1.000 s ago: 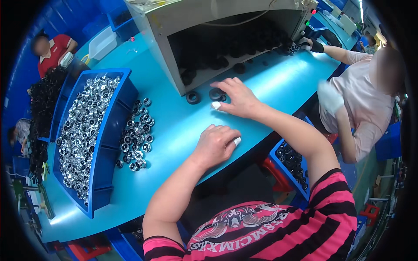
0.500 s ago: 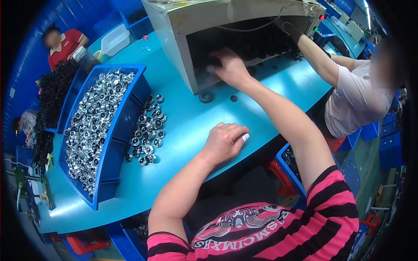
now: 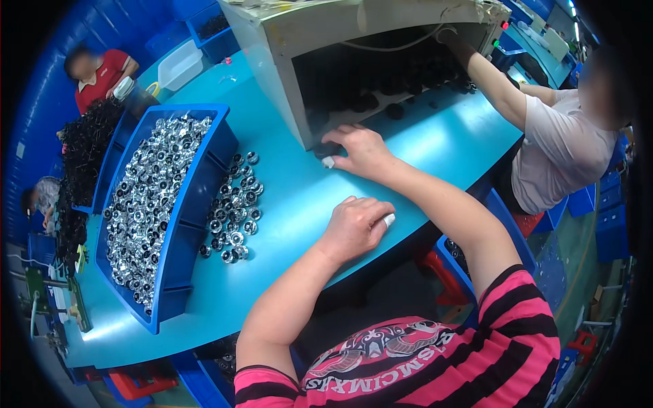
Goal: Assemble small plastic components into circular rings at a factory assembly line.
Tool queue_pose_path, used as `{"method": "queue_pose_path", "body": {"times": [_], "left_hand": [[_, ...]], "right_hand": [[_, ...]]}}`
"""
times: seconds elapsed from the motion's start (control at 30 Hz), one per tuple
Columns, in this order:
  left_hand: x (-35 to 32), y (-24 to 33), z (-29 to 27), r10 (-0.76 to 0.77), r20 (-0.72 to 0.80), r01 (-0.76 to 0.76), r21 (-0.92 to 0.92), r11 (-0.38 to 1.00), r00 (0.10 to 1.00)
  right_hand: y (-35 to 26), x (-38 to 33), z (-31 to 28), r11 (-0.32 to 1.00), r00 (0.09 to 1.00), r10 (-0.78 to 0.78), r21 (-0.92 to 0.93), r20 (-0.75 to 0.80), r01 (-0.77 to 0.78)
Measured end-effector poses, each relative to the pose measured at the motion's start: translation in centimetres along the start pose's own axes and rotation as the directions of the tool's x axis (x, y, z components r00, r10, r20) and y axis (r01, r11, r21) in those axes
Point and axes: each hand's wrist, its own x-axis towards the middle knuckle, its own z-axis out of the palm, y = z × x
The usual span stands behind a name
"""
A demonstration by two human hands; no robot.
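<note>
My right hand (image 3: 364, 153) is low over the turquoise table, just in front of the open-fronted metal box (image 3: 282, 88). Its thumb and fingers curl round a black round part (image 3: 326, 150) at the box's near left corner. Nearer to me, my left hand (image 3: 355, 228) rests on the table by its front edge, fingers curled in and thumb against the forefinger. Whatever it may hold is hidden. Both thumbs have white wrapping at the tip. Inside the shadowy box lie many black round parts (image 3: 401, 85), some near its front lip.
To the left stands a blue bin (image 3: 158, 299) full of shiny clear-and-black round pieces. A loose group of the same pieces (image 3: 235, 211) lies beside it. At right a person in a pale shirt (image 3: 561, 146) reaches into the box. Another person in red (image 3: 105, 78) sits far left.
My right hand has come back from the box opening toward me and closed round the black part on the table. My left hand has hardly moved.
</note>
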Motion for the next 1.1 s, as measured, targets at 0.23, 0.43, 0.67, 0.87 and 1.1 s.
{"method": "queue_pose_path", "body": {"times": [0.23,0.43,0.67,0.87,1.1], "left_hand": [[0.2,-0.4,-0.7,-0.083,-0.073,0.085,0.034,0.996,0.994],[0.9,-0.8,-1.8,-0.584,-0.287,0.303,-0.638,0.708,0.760],[-0.4,-2.6,-2.0,-0.627,-0.061,0.251,-0.882,0.398,0.777],[0.5,-3.1,-3.0,-0.650,-0.092,0.168,-0.930,0.327,0.755],[0.5,-1.6,-3.8,-0.709,0.010,0.406,-0.825,0.393,0.705]], "right_hand": [[1.3,-1.5,-2.0,0.928,0.983,0.171,0.346,-0.064,-0.138],[-1.2,-4.1,-5.9,0.945,0.992,0.080,0.323,-0.095,-0.045],[-4.2,-4.9,-8.1,0.770,0.971,-0.012,0.622,0.240,-0.144],[9.6,-2.7,-6.2,0.853,0.858,0.493,-0.116,-0.147,-0.509],[8.6,0.2,-4.2,0.868,0.877,0.479,-0.140,-0.010,-0.476]]}}
